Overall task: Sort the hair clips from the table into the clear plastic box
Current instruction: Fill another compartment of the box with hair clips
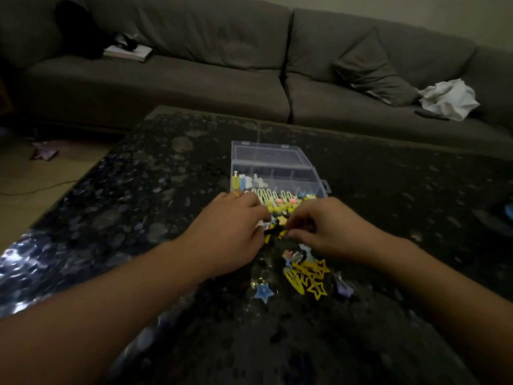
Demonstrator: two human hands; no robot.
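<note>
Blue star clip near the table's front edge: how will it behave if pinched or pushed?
The blue star clip looks thin and flat, so probably light and stiff. Lying flat on the glossy table, it would likely slide rather than roll. Its low profile may make pinching fiddly; an edge lift seems easier.

Yellow star clips [313, 276], seemingly black-speckled table [166, 190]

The clear plastic box [273, 173] stands at frame centre, lid open and upright behind it, compartments partly filled with yellow, white and pink clips. Loose hair clips [308, 276], yellow star outlines and a blue star, lie scattered lower centre.
</note>
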